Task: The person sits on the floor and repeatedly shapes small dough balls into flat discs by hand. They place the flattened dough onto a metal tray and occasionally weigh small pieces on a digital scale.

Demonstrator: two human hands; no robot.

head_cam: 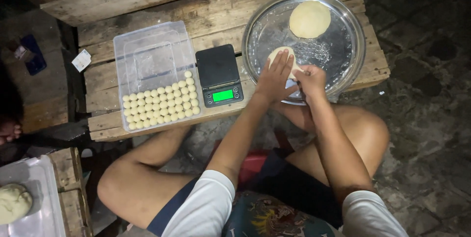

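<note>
White short sleeves (208, 202), dark shorts (289, 188) (bare knees).

A black digital scale (219, 74) sits beside a clear box (152, 53) of dough balls (162, 105)

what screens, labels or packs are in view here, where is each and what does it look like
Scale screen: on the front of the black kitchen scale, mid-pallet; small rectangle, lit green.
Clear plastic box: left of the scale; rectangular, see-through, rows of pale dough balls along its near side.
Small white card: off the pallet's left edge; tilted, marking too small to tell.
Blue packet: far left, in shadow; details unclear.
</note>
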